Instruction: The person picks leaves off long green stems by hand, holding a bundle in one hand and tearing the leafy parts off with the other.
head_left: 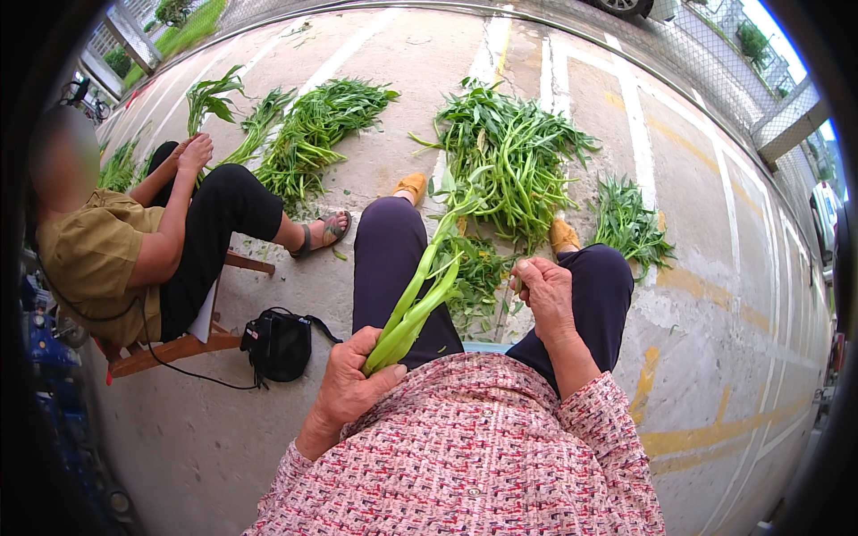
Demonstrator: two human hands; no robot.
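My left hand (347, 386) is closed around the lower ends of a small bunch of water spinach (418, 308). Its pale green stalks slant up over my left thigh, leaves at the far end. Above my right knee, my right hand (547, 299) is bent in a pinch; something small may be at its fingertips, but I cannot make out what. Between my feet lies a big heap of water spinach (514, 165), its stalks pointing toward me. Closer in, loose leaves and scraps (478, 277) lie on the ground, partly hidden by the held bunch.
A smaller pile of greens (626, 223) lies beyond my right knee. On the left a person (116, 250) sits on a low wooden chair (170, 353), holding greens (213, 98). More heaps (322, 134) lie before them. A black bag (279, 344) rests on the concrete between us.
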